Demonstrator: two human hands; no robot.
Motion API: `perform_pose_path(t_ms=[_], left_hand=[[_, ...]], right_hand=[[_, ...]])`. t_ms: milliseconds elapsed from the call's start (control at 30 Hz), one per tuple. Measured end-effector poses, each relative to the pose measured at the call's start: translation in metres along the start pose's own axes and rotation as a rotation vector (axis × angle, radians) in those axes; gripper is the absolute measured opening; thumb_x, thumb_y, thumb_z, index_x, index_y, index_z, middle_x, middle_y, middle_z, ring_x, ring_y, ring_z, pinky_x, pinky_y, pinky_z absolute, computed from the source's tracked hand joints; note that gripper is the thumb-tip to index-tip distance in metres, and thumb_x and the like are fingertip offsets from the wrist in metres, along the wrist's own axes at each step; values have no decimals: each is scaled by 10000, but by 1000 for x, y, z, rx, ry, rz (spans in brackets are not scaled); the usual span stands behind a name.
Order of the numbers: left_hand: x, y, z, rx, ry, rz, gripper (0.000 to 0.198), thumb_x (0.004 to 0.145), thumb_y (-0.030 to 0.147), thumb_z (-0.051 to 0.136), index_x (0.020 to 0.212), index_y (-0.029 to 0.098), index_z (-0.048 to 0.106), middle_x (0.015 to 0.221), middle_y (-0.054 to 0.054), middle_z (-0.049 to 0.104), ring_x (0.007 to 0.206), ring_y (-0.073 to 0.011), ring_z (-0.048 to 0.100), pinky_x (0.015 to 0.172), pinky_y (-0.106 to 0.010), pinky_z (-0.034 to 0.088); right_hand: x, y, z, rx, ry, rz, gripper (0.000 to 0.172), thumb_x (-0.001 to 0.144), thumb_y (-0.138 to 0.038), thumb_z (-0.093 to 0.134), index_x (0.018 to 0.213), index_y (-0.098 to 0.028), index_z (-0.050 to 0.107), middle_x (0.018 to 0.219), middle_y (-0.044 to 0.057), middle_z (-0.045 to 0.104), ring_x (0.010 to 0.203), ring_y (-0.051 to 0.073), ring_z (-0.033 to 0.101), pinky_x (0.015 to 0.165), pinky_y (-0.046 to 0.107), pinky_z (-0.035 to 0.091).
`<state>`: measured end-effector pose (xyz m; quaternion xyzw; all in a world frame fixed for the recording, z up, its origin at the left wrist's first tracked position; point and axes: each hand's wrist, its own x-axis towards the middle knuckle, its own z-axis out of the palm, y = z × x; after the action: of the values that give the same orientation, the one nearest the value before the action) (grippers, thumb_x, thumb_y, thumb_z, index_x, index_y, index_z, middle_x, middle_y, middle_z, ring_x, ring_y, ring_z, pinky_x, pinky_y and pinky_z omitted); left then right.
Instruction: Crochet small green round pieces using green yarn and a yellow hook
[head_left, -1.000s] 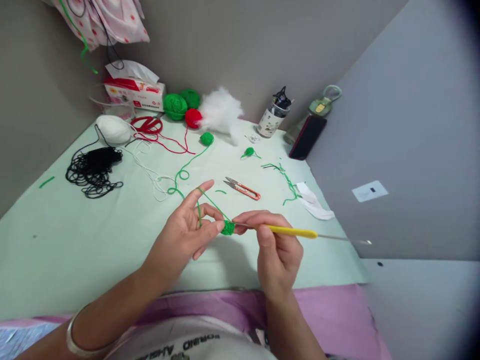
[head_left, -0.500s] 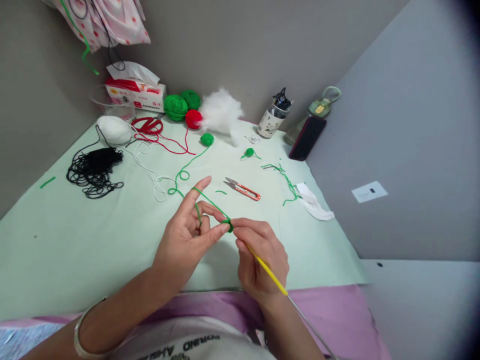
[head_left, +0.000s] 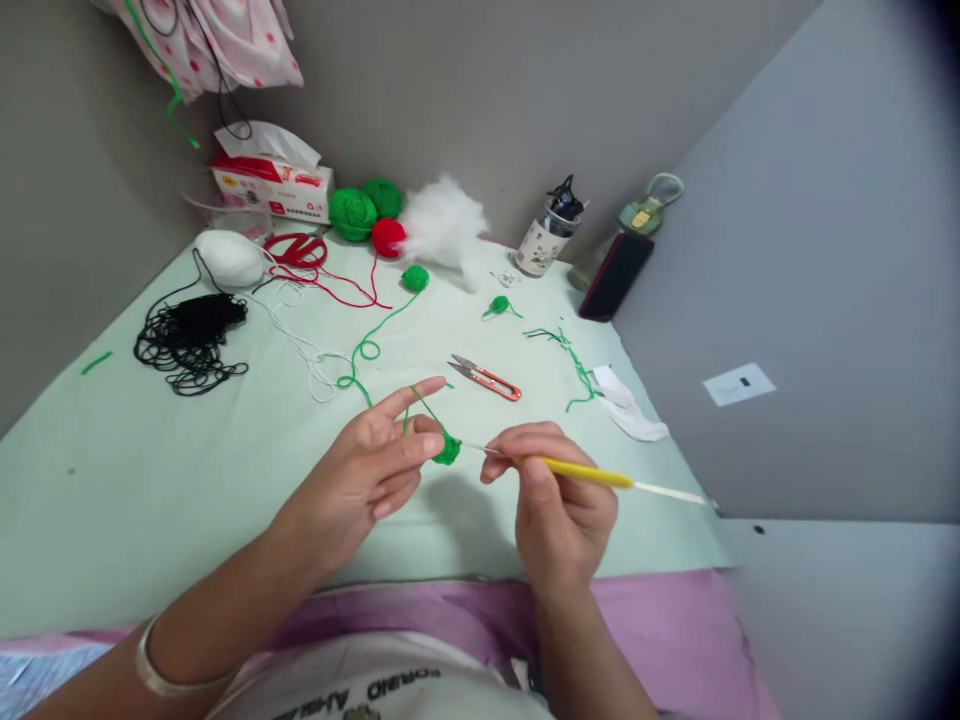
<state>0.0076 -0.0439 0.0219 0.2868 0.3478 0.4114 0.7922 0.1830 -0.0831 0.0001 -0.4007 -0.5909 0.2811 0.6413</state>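
Observation:
My left hand [head_left: 375, 465] pinches a small green crochet piece [head_left: 448, 450] between thumb and fingers. Green yarn runs over its stretched index finger and back across the table to a small green yarn ball [head_left: 415, 278]. In my right hand [head_left: 562, 500] is a crochet hook with a yellow handle [head_left: 585, 472], held like a pen and lying nearly level. The hook's thin metal tip reaches the right edge of the green piece; whether it sits inside a stitch I cannot tell.
Orange thread snips [head_left: 487, 380] lie just beyond my hands. Farther back are black yarn [head_left: 195, 335], a white yarn ball [head_left: 229, 260], red scissors [head_left: 296, 250], white stuffing [head_left: 446, 225], a pen jar [head_left: 544, 240] and a phone [head_left: 616, 277]. Green scraps [head_left: 574, 365] lie at right.
My right hand has moved right, away from my left fingers, and the hook has swung from steep to nearly level. My left index finger has lowered, and more of the green piece shows.

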Motion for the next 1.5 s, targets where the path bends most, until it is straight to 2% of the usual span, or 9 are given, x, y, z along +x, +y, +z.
perform_pose_path(t_ms=[167,333,433,533,633,733,1000,1233,1500], left_hand=[[-2,-7,4,120,-6,67,803,799,225,885,1513,230,516,855,55,634,415,10,336,361,-130,287],[-2,-15,9,108,38,116,884,763,161,896,1546,260,499,848,59,655,430,-6,381,374,-127,345],[0,-13,8,-29,-8,-2,712,824,212,860,1476,176,576,638,107,522,406,-7,248,369,-123,306],[2,-8,4,-142,-12,-63,484,856,187,822,1318,113,701,551,140,334,444,-22,142,373,-111,259],[2,-5,3,-110,6,-4,401,840,168,832,1234,158,755,636,102,458,432,1,187,375,-120,271],[0,-8,5,-15,-8,36,401,823,205,866,1212,214,767,821,47,617,417,24,305,384,-140,325],[1,-8,4,24,-2,70,353,842,215,854,1189,218,786,877,42,628,424,28,386,420,-156,404],[-1,-7,4,84,32,124,386,831,220,849,1209,211,770,806,53,629,558,-70,609,610,-241,571],[-1,-12,1,213,74,200,408,840,257,851,1237,241,760,857,36,654,699,-123,692,757,-283,595]], right_hand=[[3,1,9,110,7,71,183,1030,-214,618,1019,-256,795,949,54,768,795,171,702,619,302,603],[-6,2,10,-294,-45,-150,289,1007,-104,608,1166,-280,772,1041,65,762,908,186,728,744,333,637],[-5,2,7,-459,-84,-284,326,988,-74,620,1193,-274,776,1108,85,746,973,199,733,803,347,637],[2,4,4,-212,26,-111,241,1021,-122,591,1081,-256,781,937,46,736,803,168,708,695,323,607],[9,5,5,56,62,70,174,1034,-229,614,990,-237,782,882,38,724,687,144,653,614,306,569],[9,7,8,112,2,106,144,1010,-251,664,999,-239,807,933,57,767,803,168,690,649,299,580],[10,11,6,248,29,238,175,1017,-327,655,962,-217,779,890,42,788,692,139,712,638,279,610],[8,1,7,78,20,143,201,1060,-303,573,983,-207,731,915,57,793,721,160,730,656,314,628],[-1,-3,6,-209,-52,-160,239,1043,-113,522,1119,-232,715,999,65,783,900,203,742,742,371,622]])
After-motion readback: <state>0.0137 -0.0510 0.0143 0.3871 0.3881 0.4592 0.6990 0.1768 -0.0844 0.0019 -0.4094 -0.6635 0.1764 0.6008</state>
